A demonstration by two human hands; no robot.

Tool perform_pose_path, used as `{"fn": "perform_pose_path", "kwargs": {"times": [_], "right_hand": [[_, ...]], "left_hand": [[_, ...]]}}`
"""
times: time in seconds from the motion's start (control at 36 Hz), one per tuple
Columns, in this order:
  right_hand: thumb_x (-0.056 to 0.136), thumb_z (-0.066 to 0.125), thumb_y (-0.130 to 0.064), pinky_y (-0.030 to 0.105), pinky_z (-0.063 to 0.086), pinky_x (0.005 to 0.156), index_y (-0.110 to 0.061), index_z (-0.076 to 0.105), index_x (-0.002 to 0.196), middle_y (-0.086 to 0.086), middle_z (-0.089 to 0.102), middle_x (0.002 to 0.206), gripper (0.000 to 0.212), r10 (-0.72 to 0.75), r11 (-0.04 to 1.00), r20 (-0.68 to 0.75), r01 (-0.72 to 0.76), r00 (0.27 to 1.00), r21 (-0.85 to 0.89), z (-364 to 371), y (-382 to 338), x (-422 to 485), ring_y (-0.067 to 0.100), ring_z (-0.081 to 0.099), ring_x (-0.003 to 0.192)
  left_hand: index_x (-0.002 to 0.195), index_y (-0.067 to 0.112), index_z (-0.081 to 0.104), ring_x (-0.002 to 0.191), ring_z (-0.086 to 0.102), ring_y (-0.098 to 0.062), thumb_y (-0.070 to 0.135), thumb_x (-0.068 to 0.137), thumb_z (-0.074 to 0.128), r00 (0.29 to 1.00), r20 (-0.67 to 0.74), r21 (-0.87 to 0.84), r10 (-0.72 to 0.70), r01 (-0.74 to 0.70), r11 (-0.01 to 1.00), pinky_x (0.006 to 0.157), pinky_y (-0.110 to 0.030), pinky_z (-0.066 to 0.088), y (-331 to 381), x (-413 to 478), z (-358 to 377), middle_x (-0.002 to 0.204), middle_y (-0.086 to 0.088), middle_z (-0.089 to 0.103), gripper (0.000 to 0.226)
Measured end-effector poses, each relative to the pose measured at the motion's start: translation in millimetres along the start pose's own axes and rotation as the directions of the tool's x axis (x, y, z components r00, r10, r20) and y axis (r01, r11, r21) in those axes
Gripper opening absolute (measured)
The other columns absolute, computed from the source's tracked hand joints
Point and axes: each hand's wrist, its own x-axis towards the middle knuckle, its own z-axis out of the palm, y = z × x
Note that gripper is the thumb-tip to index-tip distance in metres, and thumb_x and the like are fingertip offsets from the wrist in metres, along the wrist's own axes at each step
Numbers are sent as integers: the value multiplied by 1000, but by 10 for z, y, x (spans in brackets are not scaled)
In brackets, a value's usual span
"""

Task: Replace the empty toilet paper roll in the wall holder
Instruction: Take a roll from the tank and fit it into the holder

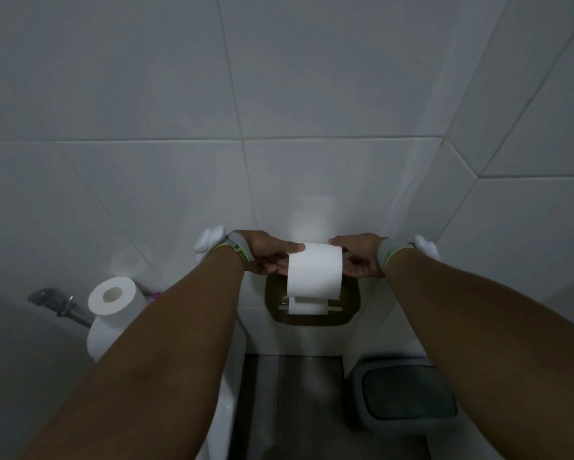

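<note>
A full white toilet paper roll (314, 272) is held level just above the dark wall holder (312, 318), its loose end hanging down into the holder. My left hand (265, 257) grips the roll's left end, thumb on top. My right hand (358, 257) grips the right end. Both wrists wear grey bands. The holder's spindle is hidden behind the roll.
A second full roll (114, 300) stands upright on the white toilet tank (96, 340) at the lower left, beside a metal sprayer handle (58, 303). A grey lidded bin (408, 393) sits on the dark floor at the lower right. White tiled walls meet in a corner at the right.
</note>
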Motion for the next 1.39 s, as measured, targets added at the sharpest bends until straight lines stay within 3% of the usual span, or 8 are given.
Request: {"fn": "perform_pose_path", "kwargs": {"times": [0.19,0.53,0.75,0.89,1.03,1.14,1.25,1.39], "right_hand": [[90,64,-33,22,55,42,-12,52,82,8,48,73,25,1,999,-6,-2,1000,-40,22,47,77,15,45,57],[90,64,-34,28,50,63,-11,51,77,6,46,66,29,-21,999,-25,20,999,-40,47,106,129,16,45,58],[89,65,-35,23,50,49,-14,53,80,5,46,64,26,0,996,-10,-1,1000,-88,17,152,171,14,45,52],[89,64,-37,23,44,47,-13,53,76,5,46,62,30,29,991,2,-28,1000,-130,-6,202,255,12,43,26],[93,58,-36,21,44,50,-13,50,71,5,41,58,33,40,992,27,-37,999,-124,-12,245,283,15,34,43],[92,62,-33,27,50,56,-11,55,77,5,46,62,27,36,995,19,-34,999,-98,-18,264,265,15,43,52],[90,64,-33,27,48,54,-12,57,82,6,49,65,24,29,995,20,-27,999,-93,-25,285,256,16,49,52],[91,61,-28,17,45,43,-13,51,72,6,45,52,26,39,996,6,-39,999,-74,4,269,243,13,43,35]], "left_hand": [[97,14,62,57,70,-4,39,85,68,1000,19,18,-19,19,1000,52,-14,39,-54,64,3,74,0,73,28],[93,13,63,56,70,-4,37,87,67,999,33,36,-28,27,999,59,-18,44,-102,101,0,68,2,74,24],[97,14,64,67,71,-5,37,85,70,998,47,40,-42,40,998,65,-19,47,-163,145,12,81,1,75,26],[98,13,64,75,70,-8,36,85,70,997,47,55,-55,52,997,66,-21,50,-194,186,47,87,-2,73,27],[96,13,63,60,71,-5,34,87,68,996,53,70,-66,62,996,66,-21,50,-210,214,76,69,3,75,23],[100,12,63,75,69,-10,34,86,69,996,47,75,-72,69,995,69,-23,50,-206,230,90,82,-1,73,27],[110,11,62,82,68,-13,38,86,68,996,49,65,-74,71,995,69,-24,50,-207,230,89,91,-3,72,36],[94,13,60,77,68,-12,43,86,66,995,40,74,-92,89,993,69,-24,48,-198,217,75,88,-3,69,31]]}}
